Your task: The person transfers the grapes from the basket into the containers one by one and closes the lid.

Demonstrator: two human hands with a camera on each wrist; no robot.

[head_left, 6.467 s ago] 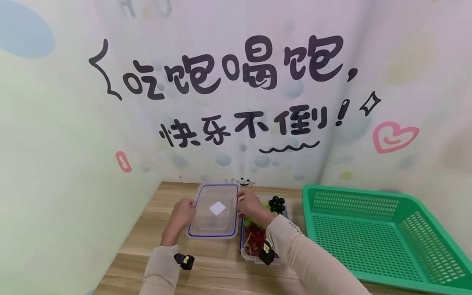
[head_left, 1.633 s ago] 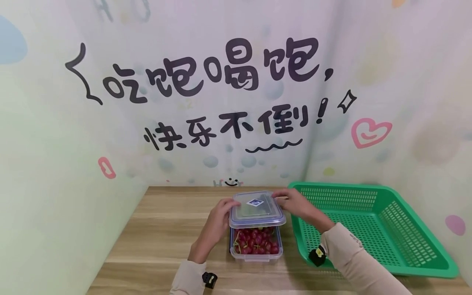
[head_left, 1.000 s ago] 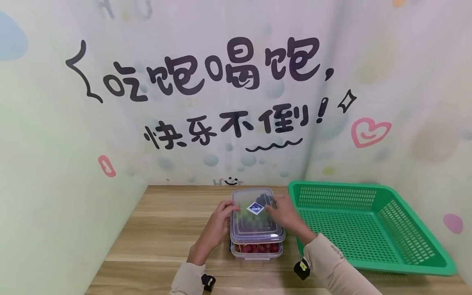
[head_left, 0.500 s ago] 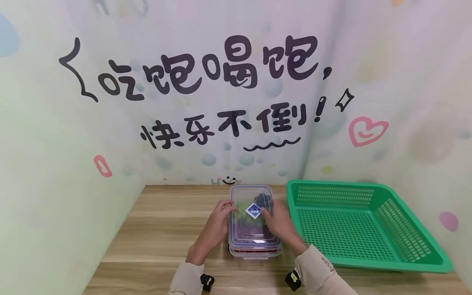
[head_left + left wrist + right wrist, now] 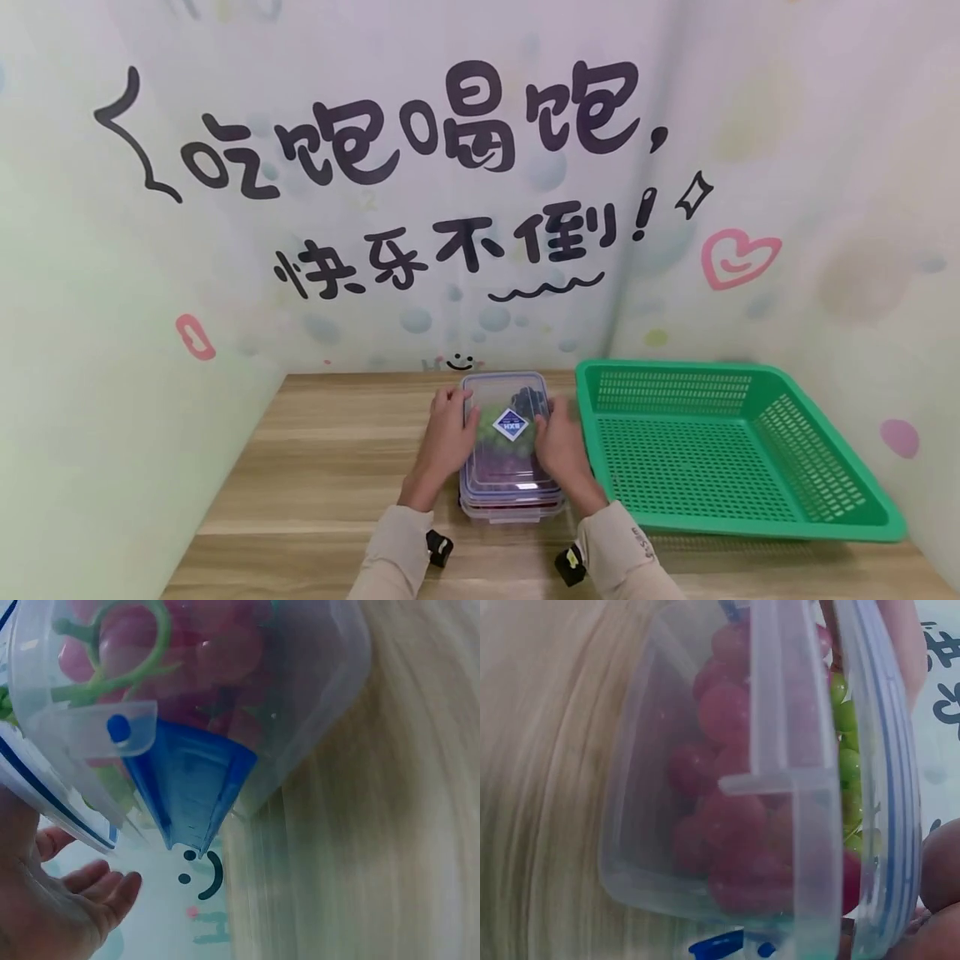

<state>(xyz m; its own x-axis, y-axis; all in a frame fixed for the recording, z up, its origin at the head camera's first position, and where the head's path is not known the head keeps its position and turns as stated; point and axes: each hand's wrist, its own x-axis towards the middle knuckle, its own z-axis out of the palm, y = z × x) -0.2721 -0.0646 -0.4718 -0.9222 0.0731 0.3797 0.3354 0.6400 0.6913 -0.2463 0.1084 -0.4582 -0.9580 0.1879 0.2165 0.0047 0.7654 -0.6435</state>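
In the head view, a clear plastic food container [image 5: 512, 517] stands on the table with a clear, blue-edged lid [image 5: 498, 477] over its top. Red grapes [image 5: 727, 772] show through its wall, with green grapes [image 5: 491, 437] and dark grapes [image 5: 529, 403] farther back. My left hand [image 5: 446, 442] lies along the lid's left edge, fingers extended. Opposite, my right hand [image 5: 564, 450] pinches the right edge, thumb on top. In the right wrist view, a narrow gap parts lid and container rim. A blue side clip [image 5: 191, 780] hangs down in the left wrist view.
A green plastic basket [image 5: 705, 527] stands close on the right, just past my right hand. Wood-grain table [image 5: 330, 467] stretches to the left. A printed wall sheet [image 5: 375, 333] rises behind the table's back edge.
The lid, held left of the container at first, has come over it and down, covering the red grapes at the front. My left hand has moved slightly forward along its edge.
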